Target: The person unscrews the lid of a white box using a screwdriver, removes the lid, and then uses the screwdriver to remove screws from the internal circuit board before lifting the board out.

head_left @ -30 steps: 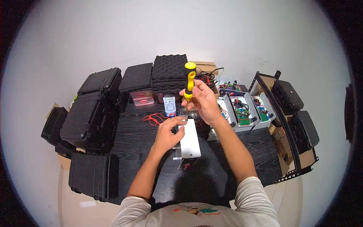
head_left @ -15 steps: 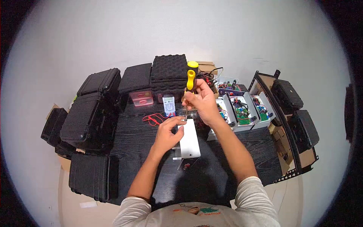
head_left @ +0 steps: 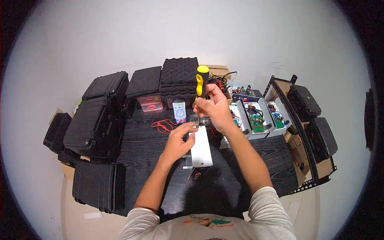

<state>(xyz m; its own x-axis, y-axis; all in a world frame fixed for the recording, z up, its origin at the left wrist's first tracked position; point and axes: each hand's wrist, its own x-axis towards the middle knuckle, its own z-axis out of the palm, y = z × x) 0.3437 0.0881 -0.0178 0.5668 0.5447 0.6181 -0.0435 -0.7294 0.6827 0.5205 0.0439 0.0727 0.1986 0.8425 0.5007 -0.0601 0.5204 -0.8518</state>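
My right hand [head_left: 216, 109] grips a yellow-and-black screwdriver [head_left: 201, 85], its fingers closed around the lower handle. The shaft points down to the far end of a white box-shaped case [head_left: 201, 150], where a screw hole seems to be; the tip itself is too small to make out. My left hand [head_left: 180, 141] holds that far end, fingers bent over it beside the screwdriver tip and thumb along its left edge. A small dark screw or hole [head_left: 202, 163] shows at the case's near end.
A multimeter [head_left: 179, 112] with red leads [head_left: 161, 126] lies behind my left hand. Open white cases with circuit boards [head_left: 256, 118] stand at right. Black hard cases [head_left: 92, 126] are stacked at left, and black foam [head_left: 179, 76] is piled at the back.
The screwdriver's handle has turned and tipped slightly, so its yellow grip now faces more to the left. Both hands stay in nearly the same place on the tool and case.
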